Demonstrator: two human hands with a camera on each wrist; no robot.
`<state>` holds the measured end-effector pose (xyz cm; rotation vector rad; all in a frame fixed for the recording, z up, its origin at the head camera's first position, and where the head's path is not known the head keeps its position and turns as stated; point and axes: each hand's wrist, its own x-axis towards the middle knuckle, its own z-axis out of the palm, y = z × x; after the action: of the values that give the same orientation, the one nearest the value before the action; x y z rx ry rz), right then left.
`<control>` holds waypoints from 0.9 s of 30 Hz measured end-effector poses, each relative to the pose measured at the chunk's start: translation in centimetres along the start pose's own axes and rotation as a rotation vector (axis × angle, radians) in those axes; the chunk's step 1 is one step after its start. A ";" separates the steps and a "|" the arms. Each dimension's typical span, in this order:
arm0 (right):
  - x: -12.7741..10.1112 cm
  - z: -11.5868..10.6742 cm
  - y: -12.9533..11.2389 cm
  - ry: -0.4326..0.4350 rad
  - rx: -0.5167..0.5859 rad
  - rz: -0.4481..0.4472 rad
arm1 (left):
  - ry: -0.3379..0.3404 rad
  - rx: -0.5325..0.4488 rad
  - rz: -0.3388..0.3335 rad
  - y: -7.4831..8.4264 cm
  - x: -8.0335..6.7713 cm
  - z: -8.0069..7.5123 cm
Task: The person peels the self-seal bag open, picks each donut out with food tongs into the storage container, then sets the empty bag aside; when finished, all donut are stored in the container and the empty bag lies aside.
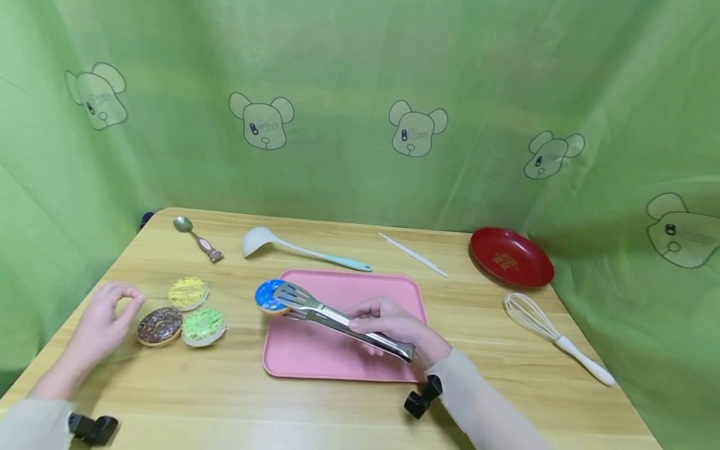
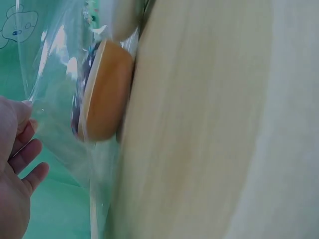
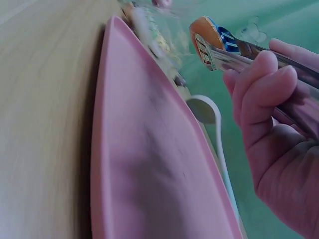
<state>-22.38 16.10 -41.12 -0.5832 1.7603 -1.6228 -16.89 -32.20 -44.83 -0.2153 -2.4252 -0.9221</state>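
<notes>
The right hand (image 1: 388, 325) squeezes metal tongs (image 1: 337, 319) around a blue-iced doughnut (image 1: 269, 296) over the pink tray's (image 1: 337, 362) far-left corner; loosening could drop it. The left hand (image 1: 104, 322) pinches a clear bag (image 2: 60, 99).

Little can be read here. The red plate (image 1: 511, 257) at the far right of the table bears a small gold mark at its centre, possibly characters, but it is too small to make out. Nothing else carries readable text, numbers or brands.
</notes>
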 end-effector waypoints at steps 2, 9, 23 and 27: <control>-0.7 -0.6 0.0 0.021 0.012 -0.011 | -0.003 -0.009 0.002 0.1 0.1 -0.1; -3.8 -3.0 0.6 0.103 -0.014 -0.019 | -0.033 -0.004 -0.004 0.2 0.1 -0.2; -10.6 -7.0 2.0 0.261 -0.055 -0.023 | -0.039 0.005 0.031 0.5 0.1 -0.1; -12.0 -7.8 2.6 0.310 -0.092 0.015 | -0.033 0.005 0.048 0.6 0.1 0.1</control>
<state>-19.59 30.36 -41.58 -0.3727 2.0662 -1.6992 -16.84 -31.70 -44.46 -0.2875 -2.4414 -0.8979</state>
